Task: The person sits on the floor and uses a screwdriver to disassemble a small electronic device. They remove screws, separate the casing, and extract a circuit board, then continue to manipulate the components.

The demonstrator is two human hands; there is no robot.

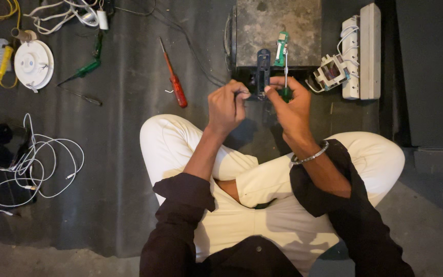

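I sit cross-legged on a dark mat. My left hand (226, 106) and my right hand (288, 102) are raised together over my knees, both closed around a narrow black plastic casing (263, 72) that stands upright between them. My right hand also grips a green-handled screwdriver (285, 77), its thin shaft pointing up. A small green circuit board (282, 47) lies just beyond on a grey metal box (278, 25). What my left fingertips pinch at the casing's base is hidden.
A red-handled screwdriver (174, 77) and a green-handled screwdriver (83, 71) lie on the mat to the left. A round white fitting (34, 63), a coiled white cable (32, 164), a white power strip (365, 51) and a small transformer (331, 72) lie around.
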